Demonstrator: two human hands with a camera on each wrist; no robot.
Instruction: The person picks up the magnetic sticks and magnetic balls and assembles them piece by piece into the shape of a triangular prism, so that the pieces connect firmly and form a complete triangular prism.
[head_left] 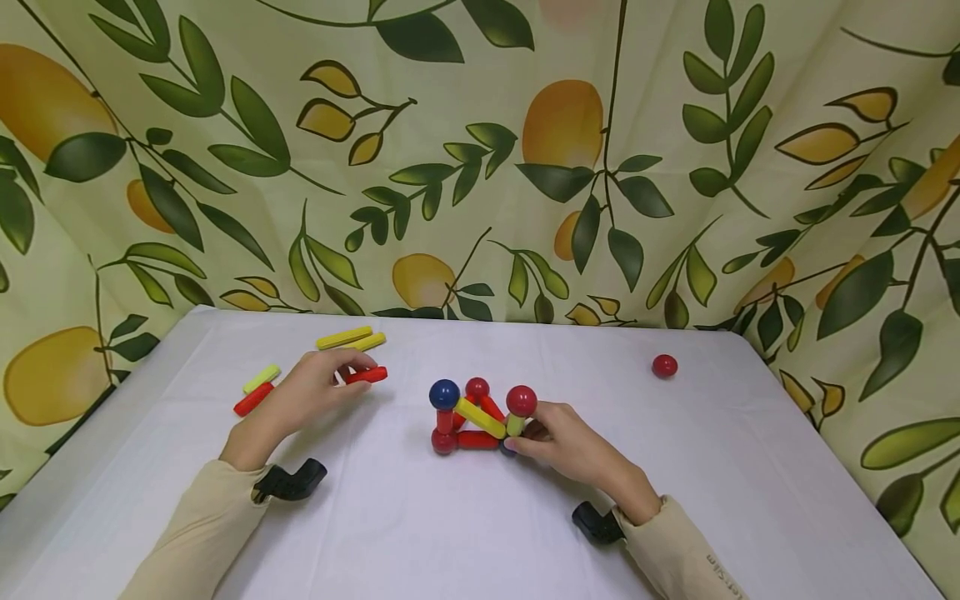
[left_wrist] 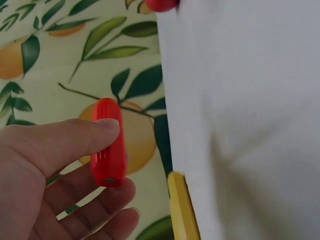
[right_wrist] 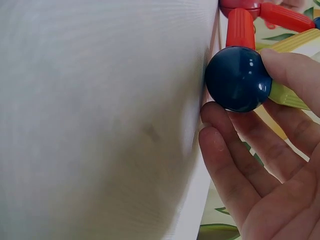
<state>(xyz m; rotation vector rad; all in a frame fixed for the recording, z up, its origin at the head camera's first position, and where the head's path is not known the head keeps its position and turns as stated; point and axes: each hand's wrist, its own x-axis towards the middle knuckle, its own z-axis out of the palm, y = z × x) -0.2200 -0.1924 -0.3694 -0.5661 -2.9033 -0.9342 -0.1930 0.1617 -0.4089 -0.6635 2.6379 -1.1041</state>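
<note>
L hand (head_left: 303,396): I pinch red rod (head_left: 366,375).
R hand (head_left: 570,446): I grip blue ball (right_wrist: 236,78) at frame (head_left: 480,417) base.
Risk: magnet snap could topple frame.

We saw bright, even light in the head view, with only faint soft shadows under the hands on the white table (head_left: 480,533). Both wrist views were soft and blurred up close, and the blue ball (right_wrist: 235,77) carried small glints.
</note>
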